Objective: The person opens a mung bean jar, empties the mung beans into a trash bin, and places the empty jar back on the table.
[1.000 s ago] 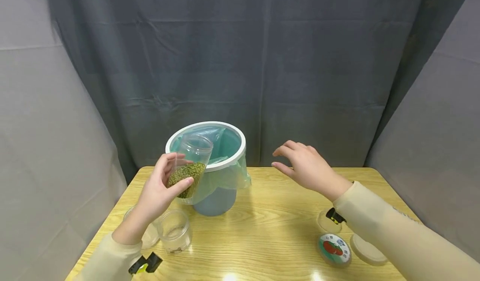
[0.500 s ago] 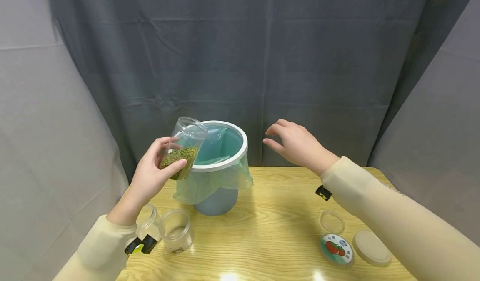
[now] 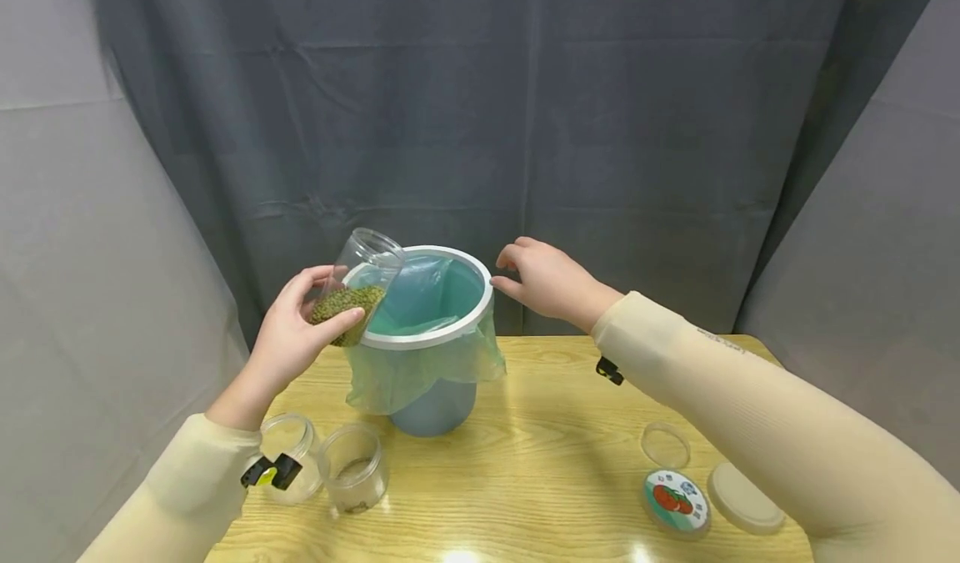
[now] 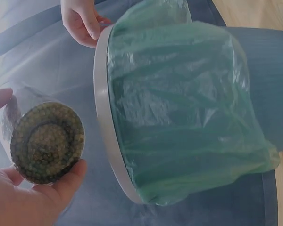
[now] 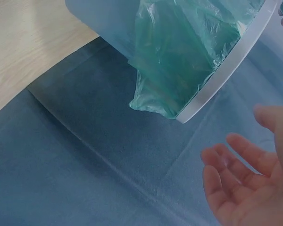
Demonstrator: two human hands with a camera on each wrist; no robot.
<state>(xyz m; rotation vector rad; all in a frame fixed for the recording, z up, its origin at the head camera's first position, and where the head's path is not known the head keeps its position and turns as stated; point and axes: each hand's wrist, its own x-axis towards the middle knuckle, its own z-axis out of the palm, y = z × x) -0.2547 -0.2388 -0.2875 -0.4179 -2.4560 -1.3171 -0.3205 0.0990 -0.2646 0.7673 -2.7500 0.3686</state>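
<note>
In the head view my left hand grips a clear plastic jar, partly filled with small green beans. The jar leans to the right, its mouth at the upper left rim of a lined waste bin. From the left wrist view, beans show through the jar's round base, with fingers and thumb around it. My right hand hovers by the bin's right rim. Its fingers are loosely bent and hold nothing in the right wrist view, where a gap separates the hand from the rim.
A green bag lines the bin and hangs over its outside. Two clear jars stand at the front left of the wooden table. At the right lie a clear disc, a tomato-printed lid and a beige lid.
My left hand has lifted the bean jar up and to the left, to the bin's rim. The right hand has moved left and up, close to the bin.
</note>
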